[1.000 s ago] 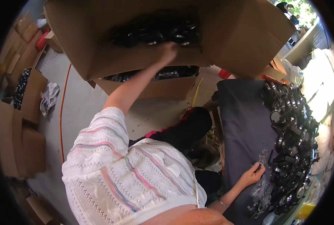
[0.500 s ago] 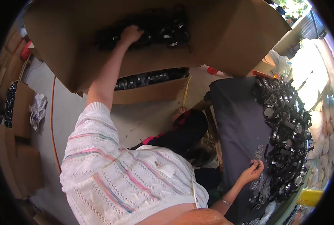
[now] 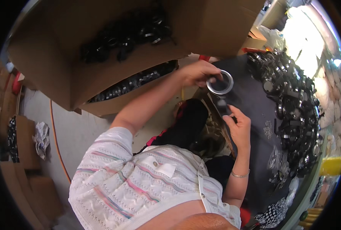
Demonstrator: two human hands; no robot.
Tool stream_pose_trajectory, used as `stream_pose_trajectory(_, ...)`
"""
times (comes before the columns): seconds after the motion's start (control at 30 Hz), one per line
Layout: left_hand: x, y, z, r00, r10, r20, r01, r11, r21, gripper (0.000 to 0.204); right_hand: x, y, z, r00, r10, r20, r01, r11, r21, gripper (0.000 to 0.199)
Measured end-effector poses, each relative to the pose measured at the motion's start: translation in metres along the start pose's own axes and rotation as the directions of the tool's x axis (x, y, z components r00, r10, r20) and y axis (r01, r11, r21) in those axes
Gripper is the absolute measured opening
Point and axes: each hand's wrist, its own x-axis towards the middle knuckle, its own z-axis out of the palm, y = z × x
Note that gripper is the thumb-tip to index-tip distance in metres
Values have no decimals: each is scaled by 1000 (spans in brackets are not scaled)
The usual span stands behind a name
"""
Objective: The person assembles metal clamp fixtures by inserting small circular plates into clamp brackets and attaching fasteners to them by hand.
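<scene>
My left hand [image 3: 202, 73] grips a round part with a shiny silver ring [image 3: 228, 89] and a dark, blurred lower end, held above the left edge of the dark cloth-covered table [image 3: 251, 103]. Just below it is my right hand [image 3: 238, 124], thumb and forefinger drawn near each other at the part's lower end. Whatever small thing is between those fingertips is too blurred to make out. Along the table's right side lies a long heap of black parts with silver rings [image 3: 289, 107]. A small pile of tiny metal pieces [image 3: 268, 129] lies beside the heap.
A large open cardboard box [image 3: 113, 69] with black parts inside stands at the upper left. Below it, a lower box [image 3: 136, 82] holds more. Crumpled paper [image 3: 41, 140] and an orange cord [image 3: 58, 142] lie on the floor. Clear plastic bags [image 3: 276, 163] rest on the table.
My left hand has come out of the large box and over to the table with a ringed part. My right hand has moved up from beside the tiny pieces to meet it.
</scene>
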Motion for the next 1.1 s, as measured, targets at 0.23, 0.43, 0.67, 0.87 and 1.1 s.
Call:
stream_pose_trajectory(0.23, 51, -41, 69, 995, 80, -56, -76, 995, 69, 53, -22, 22, -33, 947, 230, -223, -257, 961, -101, 24)
stream_pose_trajectory(0.43, 76, -101, 115, 964, 265, 3, -257, 934, 249, 66, -24, 65, -36, 847, 450, -282, -467, 884, 9, 23)
stream_pose_trajectory(0.67, 89, -119, 120, 964, 264, 39, -261, 900, 349, 49, -66, 55, -55, 767, 296, -569, -395, 917, -55, 25)
stream_pose_trajectory(0.87, 84, -116, 117, 965, 261, -24, -232, 894, 382, 48, -145, 59, -115, 659, 64, -749, -328, 921, -210, 8)
stream_pose_trajectory(1.1, 91, -112, 120, 973, 230, 5, -209, 877, 431, 51, -245, 63, -204, 577, 33, -816, -667, 596, -447, 12)
